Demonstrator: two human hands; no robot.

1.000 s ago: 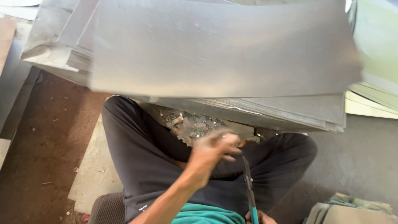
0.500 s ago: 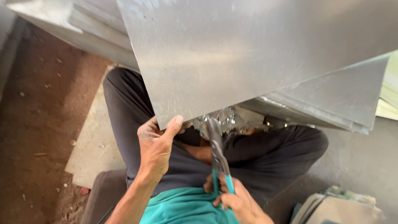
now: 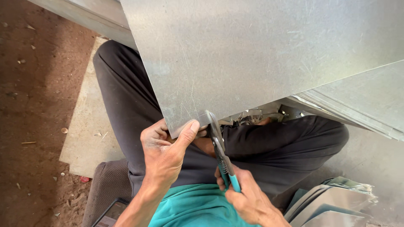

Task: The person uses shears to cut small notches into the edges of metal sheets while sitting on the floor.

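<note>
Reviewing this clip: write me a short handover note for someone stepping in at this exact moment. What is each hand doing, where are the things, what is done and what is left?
Left hand: pinches the near corner of the metal sheet, thumb on top.
Right hand: grips the teal handles of the tin snips; the blades sit at the sheet's lower edge, beside the left thumb.
The sheet rests over the lap, above more stacked sheets. Metal scraps lie beneath.
Done: snips set at the corner.
Left: no cut line is visible in the sheet, so the cut itself appears to remain.
</note>
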